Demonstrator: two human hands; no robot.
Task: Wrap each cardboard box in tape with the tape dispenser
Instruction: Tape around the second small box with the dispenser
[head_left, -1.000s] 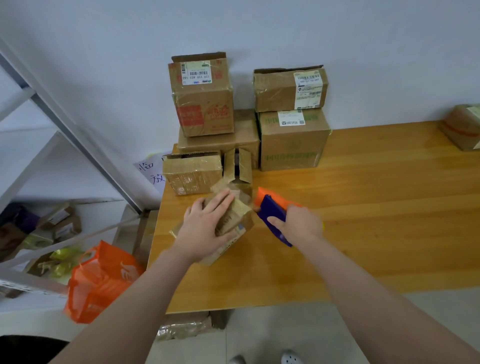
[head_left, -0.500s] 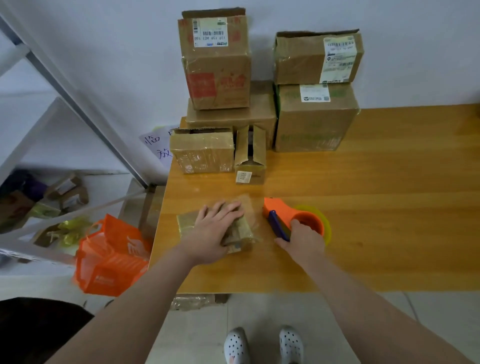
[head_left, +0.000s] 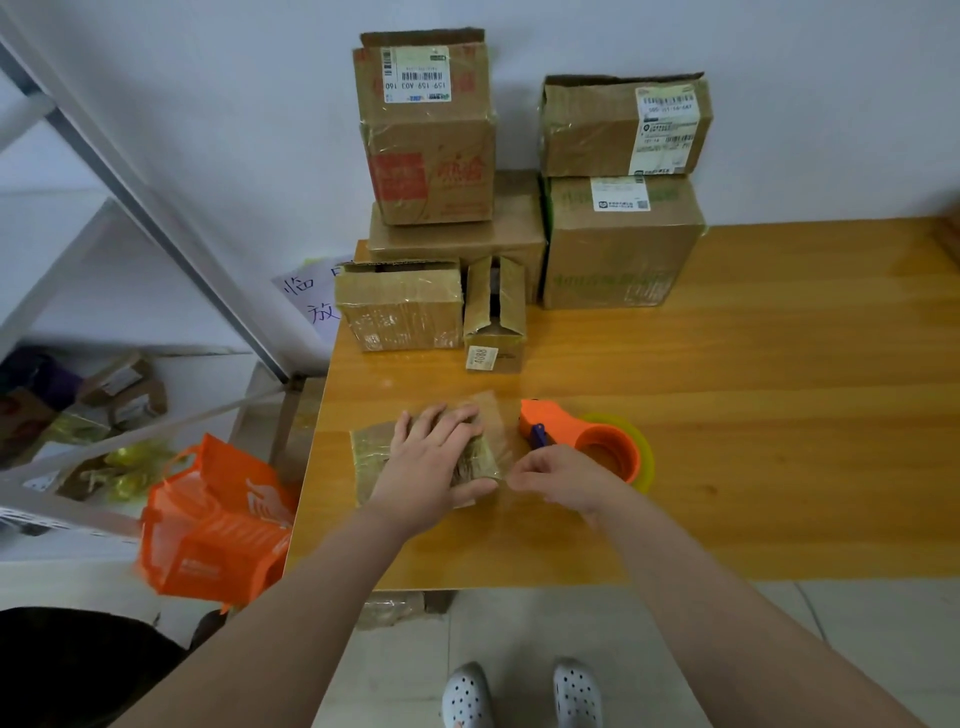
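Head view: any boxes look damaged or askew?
Yes. The small upright box beyond the left hand has its flaps gaping, unsealed. The top-left stacked box sits tilted with a raised flap. The box under the hand looks crumpled.

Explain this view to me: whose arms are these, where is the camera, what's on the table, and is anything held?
There is no machine here. These are a person's bare arms, filmed by one wide camera on their head, looking down. The left hand presses flat on a small box on the table. The right hand has curled fingers at the box's right edge; whether they pinch tape is unclear. The orange dispenser lies unheld just beyond that hand. More boxes are stacked against the wall.
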